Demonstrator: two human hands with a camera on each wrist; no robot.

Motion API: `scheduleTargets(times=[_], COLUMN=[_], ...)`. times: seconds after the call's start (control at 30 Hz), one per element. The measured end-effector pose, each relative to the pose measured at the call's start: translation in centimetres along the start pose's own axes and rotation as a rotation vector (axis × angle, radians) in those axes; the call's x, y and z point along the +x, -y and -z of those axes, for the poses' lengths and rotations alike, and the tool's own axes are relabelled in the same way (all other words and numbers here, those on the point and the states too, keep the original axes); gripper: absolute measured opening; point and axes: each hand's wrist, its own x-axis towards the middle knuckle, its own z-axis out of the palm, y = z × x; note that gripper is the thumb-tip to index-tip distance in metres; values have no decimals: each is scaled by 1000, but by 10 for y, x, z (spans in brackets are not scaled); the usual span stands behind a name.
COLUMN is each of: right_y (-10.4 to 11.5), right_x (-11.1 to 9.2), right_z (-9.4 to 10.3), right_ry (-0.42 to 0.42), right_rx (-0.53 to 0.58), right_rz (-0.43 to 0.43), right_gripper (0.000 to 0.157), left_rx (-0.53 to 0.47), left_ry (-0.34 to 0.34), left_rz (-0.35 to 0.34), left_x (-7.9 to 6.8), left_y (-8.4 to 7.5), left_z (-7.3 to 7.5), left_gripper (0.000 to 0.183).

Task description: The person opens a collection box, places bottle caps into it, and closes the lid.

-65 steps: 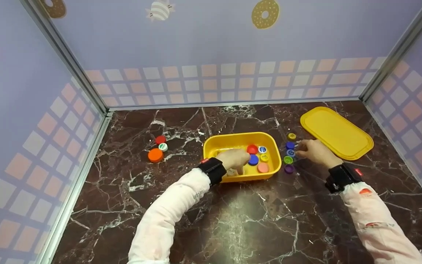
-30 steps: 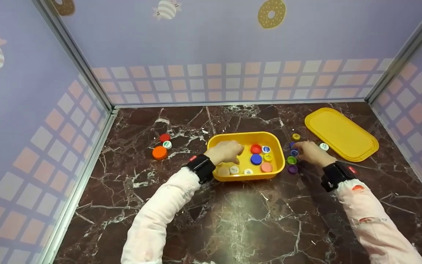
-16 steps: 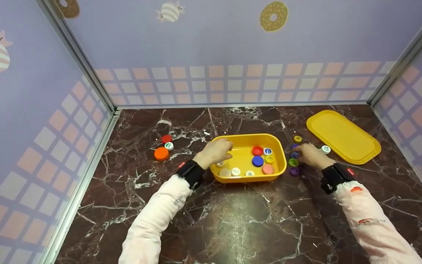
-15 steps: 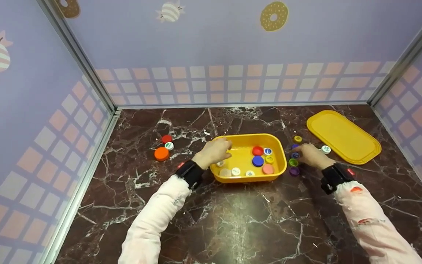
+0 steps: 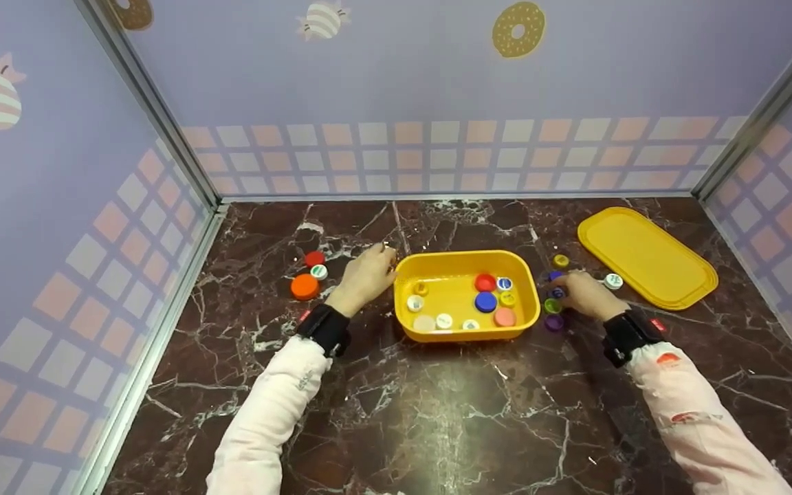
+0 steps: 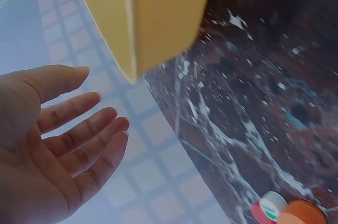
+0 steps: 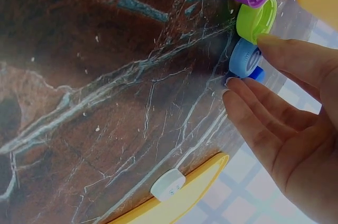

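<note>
A yellow plastic box (image 5: 468,334) holds several bottle caps, among them a red cap (image 5: 485,282) and a blue cap (image 5: 485,302). My left hand (image 5: 367,273) hovers just left of the box, its fingers spread and nothing in it, as the left wrist view shows. Right of the box, several caps form a row. My right hand (image 7: 296,113) has thumb and fingertips on either side of the light blue cap (image 7: 243,59) there. The green cap (image 7: 254,22) is beside the thumb tip; the dark blue cap (image 7: 257,74) is partly behind the fingers.
An orange cap (image 5: 304,287), a red cap (image 5: 314,258) and a white cap (image 5: 319,272) lie left on the dark marbled table. A yellow lid (image 5: 647,256) lies back right, with a white cap (image 5: 613,281) at its edge. A purple cap (image 5: 554,322) ends the row.
My left hand has left the box and moved leftward over its side, uncovering a yellow cap and white caps inside. The right hand has reached the row; a white cap shows by the lid.
</note>
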Motion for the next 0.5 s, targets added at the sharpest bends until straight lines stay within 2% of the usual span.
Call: scheduleTargets(times=[0.13, 0.27, 0.5], right_y=[0, 0, 2], right_x=[1, 1, 2], right_z=[-1, -3, -4], right_ry=[-21, -37, -6], right_rx=[-4, -28, -91], right_rz=[5, 9, -17], right_gripper=[26, 26, 25], left_rx=[5, 3, 8], left_ry=[1, 40, 83], left_rz=[29, 59, 110], left_x=[-6, -12, -21], left_y=[12, 23, 37], left_z=[-1, -5, -12], left_gripper=[19, 21, 25])
